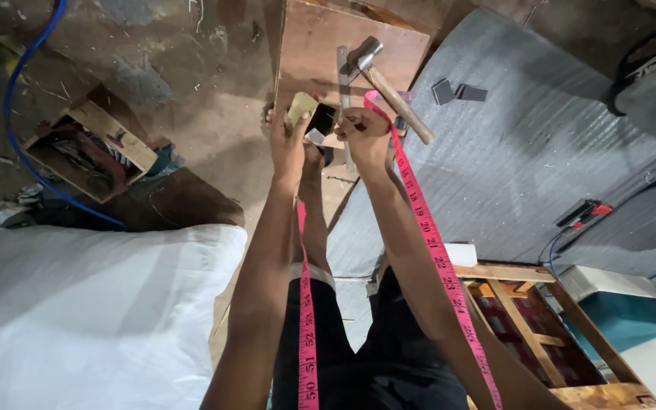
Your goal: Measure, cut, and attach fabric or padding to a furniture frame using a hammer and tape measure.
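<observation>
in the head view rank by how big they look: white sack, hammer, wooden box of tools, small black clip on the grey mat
1. White sack, though nearest the camera.
2. Wooden box of tools.
3. Wooden-handled hammer, not much smaller than the box.
4. Small black clip.

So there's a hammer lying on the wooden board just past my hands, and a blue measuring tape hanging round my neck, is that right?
Not quite. In the head view the measuring tape is pink, not blue. The rest holds: the hammer lies on the wooden board just beyond the left hand and right hand.
</observation>
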